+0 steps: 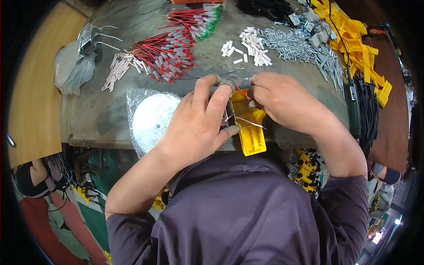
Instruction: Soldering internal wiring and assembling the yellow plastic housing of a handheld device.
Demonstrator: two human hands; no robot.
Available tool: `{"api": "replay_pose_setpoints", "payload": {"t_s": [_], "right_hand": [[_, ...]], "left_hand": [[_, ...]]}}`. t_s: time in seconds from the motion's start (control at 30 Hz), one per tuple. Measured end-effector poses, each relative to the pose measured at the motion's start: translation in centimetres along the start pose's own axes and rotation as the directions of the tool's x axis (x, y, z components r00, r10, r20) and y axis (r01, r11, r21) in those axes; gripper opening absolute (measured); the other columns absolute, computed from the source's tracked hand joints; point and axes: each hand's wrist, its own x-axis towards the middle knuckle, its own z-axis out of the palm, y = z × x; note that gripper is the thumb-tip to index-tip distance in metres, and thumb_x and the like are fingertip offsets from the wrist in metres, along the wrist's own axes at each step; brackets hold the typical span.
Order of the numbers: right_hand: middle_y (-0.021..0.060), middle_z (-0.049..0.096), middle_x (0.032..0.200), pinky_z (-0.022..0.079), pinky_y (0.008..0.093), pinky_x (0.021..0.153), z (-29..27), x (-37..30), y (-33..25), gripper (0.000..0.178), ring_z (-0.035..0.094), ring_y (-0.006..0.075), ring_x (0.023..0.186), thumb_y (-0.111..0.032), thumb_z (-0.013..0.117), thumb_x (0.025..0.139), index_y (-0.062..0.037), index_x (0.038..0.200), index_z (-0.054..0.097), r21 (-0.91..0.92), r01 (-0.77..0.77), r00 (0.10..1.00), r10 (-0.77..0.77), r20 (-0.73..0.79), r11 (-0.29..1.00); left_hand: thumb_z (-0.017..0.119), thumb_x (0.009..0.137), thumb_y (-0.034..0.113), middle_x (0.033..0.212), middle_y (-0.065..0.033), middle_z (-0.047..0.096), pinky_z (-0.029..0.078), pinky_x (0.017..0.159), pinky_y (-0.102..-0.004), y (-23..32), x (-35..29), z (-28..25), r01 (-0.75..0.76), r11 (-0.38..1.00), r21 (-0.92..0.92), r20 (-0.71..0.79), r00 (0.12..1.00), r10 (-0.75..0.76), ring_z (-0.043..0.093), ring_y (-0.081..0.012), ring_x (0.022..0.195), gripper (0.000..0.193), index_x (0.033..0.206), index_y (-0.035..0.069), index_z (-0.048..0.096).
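Note:
A yellow plastic housing (253, 143), open on top and ribbed inside, lies at the table's near edge. My left hand (196, 117) grips its left side, the thumb against the rim and the index finger bent over the far end. Wrapping covers some of its fingertips. My right hand (282, 97) is closed at the housing's far right, its fingertips pinching a red wire (243, 93). A white wire (251, 122) crosses the housing's opening. The parts under my left fingers are mostly hidden. Beside my left hand lies a white disc (152, 115) in bubble wrap.
Red-wired indicator lights (165, 51) lie in a heap at the far left, with white sleeves (118, 70) beside them. Farther right are small white pieces (256, 46), screws (287, 44) and yellow housings (353, 28). Black cables (369, 106) hang at the right edge.

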Motion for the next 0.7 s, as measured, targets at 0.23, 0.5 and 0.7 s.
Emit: {"api": "replay_pose_setpoints", "payload": {"t_s": [0.23, 0.5, 0.7], "right_hand": [[0.0142, 0.059, 0.084, 0.048, 0.0433, 0.073, -0.2, 0.4, 0.7, 0.013, 0.059, 0.0341, 0.083, -0.002, 0.061, 0.070, -0.0001, 0.082, 0.059, 0.150, -0.054, 0.991, 0.035, 0.126, 0.987], [0.0150, 0.064, 0.081, 0.049, 0.0357, 0.070, -3.5, 9.9, 2.0, 0.019, 0.062, 0.0261, 0.073, -0.014, 0.061, 0.083, 0.0007, 0.096, 0.059, 0.416, -0.254, 0.967, 0.229, 0.111, 0.873], [0.0198, 0.066, 0.088, 0.050, 0.0468, 0.072, 3.0, 17.5, 2.9, 0.026, 0.064, 0.0378, 0.086, -0.014, 0.063, 0.081, -0.0007, 0.103, 0.058, -0.053, -0.133, 0.968, 0.118, -0.222, 0.990]], "left_hand": [[0.083, 0.059, 0.014, 0.120, -0.0245, 0.044, 0.050, 0.076, -0.0443, -0.2, 0.1, -0.2, 0.052, 0.994, -0.094, 0.036, 0.998, -0.049, 0.056, -0.0430, 0.095, 0.082, 0.124, 0.000, 0.034], [0.084, 0.058, 0.018, 0.109, -0.0203, 0.049, 0.047, 0.073, -0.0419, -0.5, -0.1, -0.3, -0.012, 0.997, -0.075, -0.028, 1.000, 0.010, 0.055, -0.0390, 0.091, 0.075, 0.116, -0.001, 0.039], [0.083, 0.058, 0.017, 0.107, -0.0179, 0.050, 0.047, 0.072, -0.0417, -0.5, 0.1, -0.3, -0.025, 0.996, -0.085, -0.025, 0.999, 0.023, 0.056, -0.0368, 0.090, 0.069, 0.111, 0.000, 0.042]]}}
